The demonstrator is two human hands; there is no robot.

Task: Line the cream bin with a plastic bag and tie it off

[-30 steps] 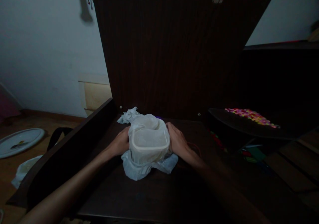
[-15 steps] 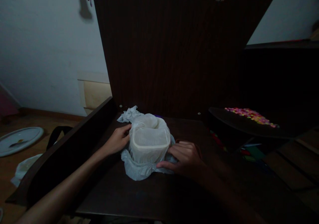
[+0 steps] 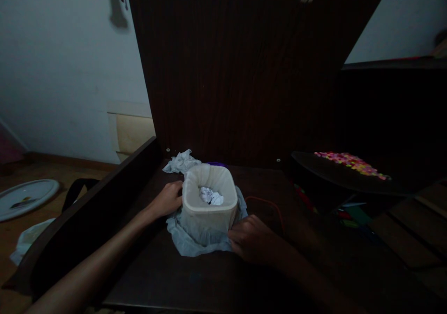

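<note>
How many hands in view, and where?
2: the left hand at the left side of the white bin, the right hand gripping the translucent bag at the bin's near right. No others show.

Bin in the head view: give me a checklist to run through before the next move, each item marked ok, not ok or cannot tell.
1. Bin upright on the desk: ok.
2. Bin's mouth uncovered: ok, the inside shows.
3. Paper below the rim: ok, crumpled pieces lie inside.
4. Bag snug outside: not ok, loose folds spread around the base.
5. Right hand at the bag: ok, fingers curled at its edge, near the base.
6. Left hand gripping firmly: cannot tell, it is at the bin's left side, fingertips hidden.
</note>
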